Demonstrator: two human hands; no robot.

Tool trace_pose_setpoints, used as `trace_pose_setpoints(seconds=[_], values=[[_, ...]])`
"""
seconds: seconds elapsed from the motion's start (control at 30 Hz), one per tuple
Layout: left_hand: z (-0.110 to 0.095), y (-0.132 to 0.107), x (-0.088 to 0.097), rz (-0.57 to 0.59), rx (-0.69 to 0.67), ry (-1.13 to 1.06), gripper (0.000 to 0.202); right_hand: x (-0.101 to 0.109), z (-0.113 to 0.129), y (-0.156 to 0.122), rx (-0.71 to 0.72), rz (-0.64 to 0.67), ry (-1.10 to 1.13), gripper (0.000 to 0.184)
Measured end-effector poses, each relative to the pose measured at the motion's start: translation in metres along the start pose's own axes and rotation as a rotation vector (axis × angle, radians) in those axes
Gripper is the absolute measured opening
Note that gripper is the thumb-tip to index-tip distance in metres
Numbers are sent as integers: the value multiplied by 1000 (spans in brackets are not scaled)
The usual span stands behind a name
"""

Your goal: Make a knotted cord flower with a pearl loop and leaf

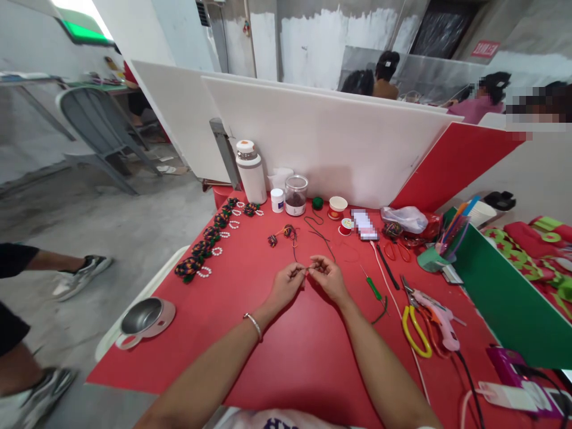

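My left hand [288, 284] pinches a thin dark cord [295, 249] between thumb and fingertips. The cord trails back to a multicoloured knotted piece [289, 230] and a smaller knotted bundle [272, 241] with an orange strand. My right hand [329, 279] pinches at the same spot, its fingertips almost touching those of the left and some of its other fingers lifted. What lies exactly between the fingertips is too small to make out. Just beyond the right hand, a dark green cord [322, 237] winds across the red table [286, 357].
Finished-looking knotted pieces with white bead loops [204, 249] line the left edge, near a metal-lined mug [149, 319]. Bottle [251, 176], jars and spools stand at the back. At right lie a phone [364, 224], green-handled tool [373, 288], yellow-handled pliers [416, 330] and glue gun [440, 322].
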State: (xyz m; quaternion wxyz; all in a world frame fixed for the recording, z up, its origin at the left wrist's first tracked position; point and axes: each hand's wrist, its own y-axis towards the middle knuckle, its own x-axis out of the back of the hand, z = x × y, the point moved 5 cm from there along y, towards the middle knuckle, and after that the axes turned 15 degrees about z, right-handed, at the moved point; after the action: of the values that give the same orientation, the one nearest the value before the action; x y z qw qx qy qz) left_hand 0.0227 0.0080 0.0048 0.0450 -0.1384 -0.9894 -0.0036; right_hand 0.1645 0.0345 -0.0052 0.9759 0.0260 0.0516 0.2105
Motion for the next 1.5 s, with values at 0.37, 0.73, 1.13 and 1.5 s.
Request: trace_pose_setpoints(seconds=[0.37,0.73,1.13,1.5], values=[[5,2,-3,2,3,-2,25,-2,4,-1,-17,24,-31,33],[6,3,0,-5,3,-38,26,-2,4,-2,-49,16,-43,30],[7,2,-1,-1,2,-21,28,1,-3,0,-8,3,-64,31],[8,2,-1,45,18,-36,27,2,-1,-2,-7,-5,-88,33]])
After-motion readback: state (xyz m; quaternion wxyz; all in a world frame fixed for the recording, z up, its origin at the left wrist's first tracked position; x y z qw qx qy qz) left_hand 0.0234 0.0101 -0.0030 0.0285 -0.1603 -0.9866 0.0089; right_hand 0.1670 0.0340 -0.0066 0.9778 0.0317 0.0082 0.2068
